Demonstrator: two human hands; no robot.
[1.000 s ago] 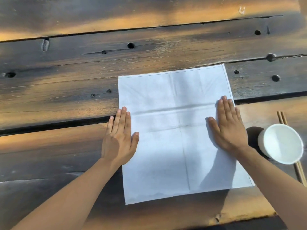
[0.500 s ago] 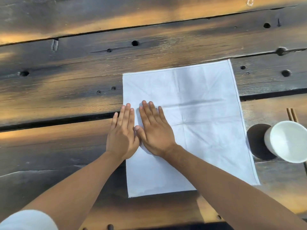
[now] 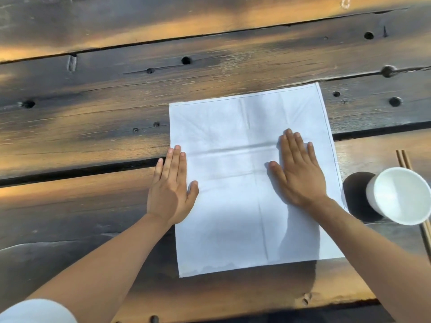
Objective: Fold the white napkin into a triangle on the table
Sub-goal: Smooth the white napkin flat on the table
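Note:
The white napkin (image 3: 233, 178) lies spread flat and unfolded on the dark wooden table (image 3: 93, 113), with faint crease lines across its middle. My left hand (image 3: 171, 187) lies flat, fingers straight, over the napkin's left edge, half on the cloth and half on the wood. My right hand (image 3: 297, 169) presses flat on the napkin's right half, fingers straight and together, a little inside the right edge.
A white paper cup (image 3: 400, 195) stands just right of the napkin, close to my right wrist. A pair of wooden chopsticks (image 3: 404, 159) lies behind and under the cup. The table planks have gaps and knot holes; the near edge runs along the bottom.
My right hand slid rightward across the napkin from beside my left hand to the right half. My left hand stayed on the left edge.

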